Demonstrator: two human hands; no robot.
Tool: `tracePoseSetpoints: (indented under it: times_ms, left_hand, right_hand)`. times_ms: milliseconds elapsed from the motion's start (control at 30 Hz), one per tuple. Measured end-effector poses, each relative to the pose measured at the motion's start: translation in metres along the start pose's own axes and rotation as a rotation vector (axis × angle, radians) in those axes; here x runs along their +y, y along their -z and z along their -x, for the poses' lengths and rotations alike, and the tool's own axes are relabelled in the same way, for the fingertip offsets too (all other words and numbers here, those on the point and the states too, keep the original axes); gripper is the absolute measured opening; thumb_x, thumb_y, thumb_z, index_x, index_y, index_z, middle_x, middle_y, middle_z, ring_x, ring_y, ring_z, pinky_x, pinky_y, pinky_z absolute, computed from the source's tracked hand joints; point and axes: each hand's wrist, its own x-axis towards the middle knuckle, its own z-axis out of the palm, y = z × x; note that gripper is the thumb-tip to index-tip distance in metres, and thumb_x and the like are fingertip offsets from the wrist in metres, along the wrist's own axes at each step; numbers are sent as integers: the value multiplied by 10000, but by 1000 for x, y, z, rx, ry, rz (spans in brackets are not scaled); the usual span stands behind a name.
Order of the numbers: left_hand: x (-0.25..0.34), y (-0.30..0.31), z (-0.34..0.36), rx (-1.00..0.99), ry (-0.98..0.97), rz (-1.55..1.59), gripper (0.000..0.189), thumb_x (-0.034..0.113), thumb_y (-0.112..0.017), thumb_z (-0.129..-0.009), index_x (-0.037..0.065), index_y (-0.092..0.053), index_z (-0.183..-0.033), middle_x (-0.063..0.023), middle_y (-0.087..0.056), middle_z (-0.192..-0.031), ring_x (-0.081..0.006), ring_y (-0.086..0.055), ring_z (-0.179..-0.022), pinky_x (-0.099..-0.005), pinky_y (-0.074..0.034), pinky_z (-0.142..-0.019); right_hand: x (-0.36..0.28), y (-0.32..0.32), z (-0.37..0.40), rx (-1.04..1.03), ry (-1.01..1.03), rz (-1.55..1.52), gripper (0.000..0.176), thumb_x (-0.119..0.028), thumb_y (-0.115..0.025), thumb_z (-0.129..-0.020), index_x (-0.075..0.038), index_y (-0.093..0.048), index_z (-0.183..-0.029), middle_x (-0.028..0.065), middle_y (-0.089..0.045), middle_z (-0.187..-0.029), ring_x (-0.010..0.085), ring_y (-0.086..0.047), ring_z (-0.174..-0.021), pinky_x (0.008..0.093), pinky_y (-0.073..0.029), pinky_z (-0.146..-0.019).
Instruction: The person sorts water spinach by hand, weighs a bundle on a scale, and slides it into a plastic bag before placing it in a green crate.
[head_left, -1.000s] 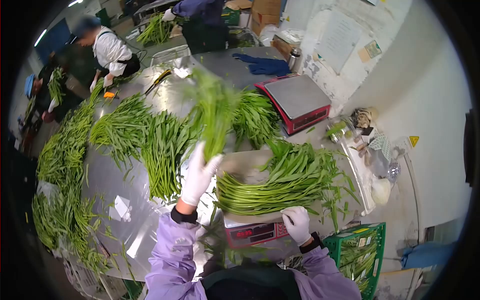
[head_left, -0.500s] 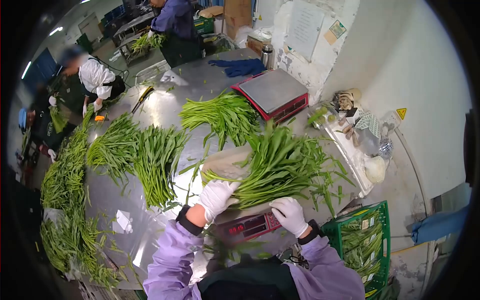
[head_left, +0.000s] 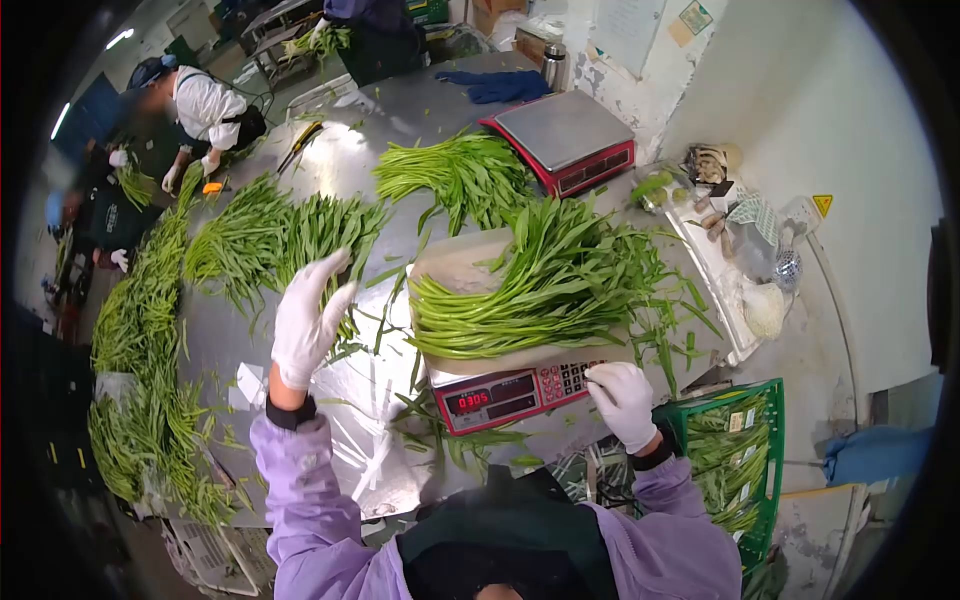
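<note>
A steel table fills the middle of the frame, with loose greens heaped across its left and upper parts. Just right of centre a thick bundle lies across the pan of a red scale, stems to the left and leaves to the right. A second scale stands empty at upper centre. A green crate sits at lower right. The left hand, gloved, hovers left of centre above the loose greens, fingers straight, close together and holding nothing. The right hand, gloved, rests at the red scale's lower right corner by the keypad, fingers curled; whether they grip the edge is hard to tell.
</note>
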Motion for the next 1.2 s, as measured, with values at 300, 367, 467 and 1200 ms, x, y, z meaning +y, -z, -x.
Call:
tracePoseSetpoints:
  times_ms: [300,367,467,1200]
  left_hand:
    - [13,-124,-27,-104,-143,195,538,443,-640,-853,21,-590,-1182,-199,-641,-1088,-378,-577,-1048,-425,-458,-900]
    - [-2,-127,-14,9,65,75,431,383,-662,-846,47,-631,-1115,-168,-657,-1052,-359,-599,-992,-413,-473,-857]
    - [-78,-140,36,288,511,105,282,318,-667,-838,68,-690,-965,-146,-674,-952,-330,-630,-886,-399,-494,-788]
    - [-219,-146,118,613,1030,812,107,109,-664,-872,37,-586,-881,-64,-660,-745,-132,-619,-638,-267,-493,-567]
  right_hand:
    - [-21,-31,-16,-179,202,-47,276,-169,-723,-751,-97,-664,-1011,60,-633,-1011,264,-593,-992,385,-456,-865]
    - [-19,-27,-5,-229,178,-94,254,-156,-722,-753,-98,-678,-996,56,-643,-992,263,-599,-976,383,-458,-865]
    - [-10,-17,20,-192,78,-132,179,-101,-716,-751,-90,-691,-927,68,-663,-938,271,-611,-930,382,-468,-844]
    - [-2,-60,-7,-157,-61,-174,119,-12,-689,-737,-59,-691,-847,70,-680,-869,255,-623,-834,350,-486,-768]
